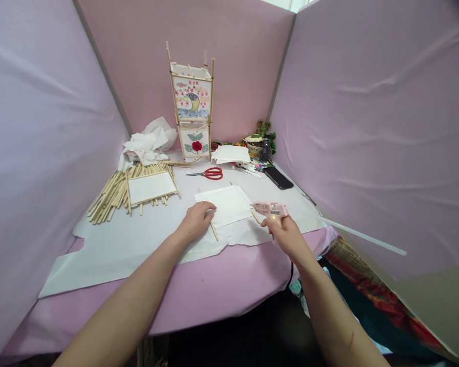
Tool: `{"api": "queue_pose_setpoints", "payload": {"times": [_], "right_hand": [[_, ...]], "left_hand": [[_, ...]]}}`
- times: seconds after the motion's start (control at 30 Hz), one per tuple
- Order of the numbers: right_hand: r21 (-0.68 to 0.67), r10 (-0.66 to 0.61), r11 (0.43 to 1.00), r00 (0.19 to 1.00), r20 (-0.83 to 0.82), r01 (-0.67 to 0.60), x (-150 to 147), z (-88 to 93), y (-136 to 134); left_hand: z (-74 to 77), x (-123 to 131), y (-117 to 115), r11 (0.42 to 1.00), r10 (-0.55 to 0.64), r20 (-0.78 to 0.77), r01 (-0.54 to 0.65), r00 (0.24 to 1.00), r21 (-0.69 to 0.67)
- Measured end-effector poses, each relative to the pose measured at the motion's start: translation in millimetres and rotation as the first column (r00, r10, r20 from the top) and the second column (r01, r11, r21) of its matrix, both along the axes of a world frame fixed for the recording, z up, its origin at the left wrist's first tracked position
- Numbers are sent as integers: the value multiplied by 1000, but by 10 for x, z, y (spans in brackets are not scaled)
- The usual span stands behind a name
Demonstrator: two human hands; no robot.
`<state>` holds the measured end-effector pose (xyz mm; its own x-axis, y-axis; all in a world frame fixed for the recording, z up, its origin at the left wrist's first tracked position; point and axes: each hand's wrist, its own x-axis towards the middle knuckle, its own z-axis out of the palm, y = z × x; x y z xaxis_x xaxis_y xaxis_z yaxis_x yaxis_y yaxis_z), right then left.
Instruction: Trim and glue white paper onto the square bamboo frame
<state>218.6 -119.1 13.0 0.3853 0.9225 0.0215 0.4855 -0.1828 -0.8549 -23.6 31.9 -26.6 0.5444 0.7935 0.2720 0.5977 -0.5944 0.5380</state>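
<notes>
My left hand [196, 220] rests on the left edge of a white paper sheet [224, 205], and a thin wooden stick [213, 230] pokes out beneath it. My right hand [285, 233] is shut around a pink hot glue gun [270, 208], whose nozzle points left toward the sheet and stops just short of it. A black cord [290, 272] drops off the table edge below that hand. Another thin stick [255, 217] lies at the sheet's right side.
Behind stand a paper-panelled wooden lantern [192, 109], a framed paper panel [152, 187] on a heap of wooden sticks [112, 196], red-handled scissors [210, 173], crumpled tissue [147, 145], a black phone [278, 178], and markers [250, 165]. Lilac fabric walls [371, 127] flank the table.
</notes>
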Motion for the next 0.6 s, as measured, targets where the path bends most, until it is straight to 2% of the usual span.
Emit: {"api": "queue_pose_setpoints", "payload": {"times": [0.1, 0.33, 0.6], "right_hand": [[-61, 13, 998, 996, -83, -18, -12, -36, 46], [-68, 158, 987, 973, 170, -148, -156, -37, 125], [-146, 153, 984, 905, 397, -102, -216, -149, 167]], "left_hand": [[0, -1, -3, 1000, -3, 4, 3, 1000, 0], [4, -2, -7, 1000, 4, 1, -4, 1000, -2], [3, -10, 2, 1000, -15, -13, 15, 1000, -10]]}}
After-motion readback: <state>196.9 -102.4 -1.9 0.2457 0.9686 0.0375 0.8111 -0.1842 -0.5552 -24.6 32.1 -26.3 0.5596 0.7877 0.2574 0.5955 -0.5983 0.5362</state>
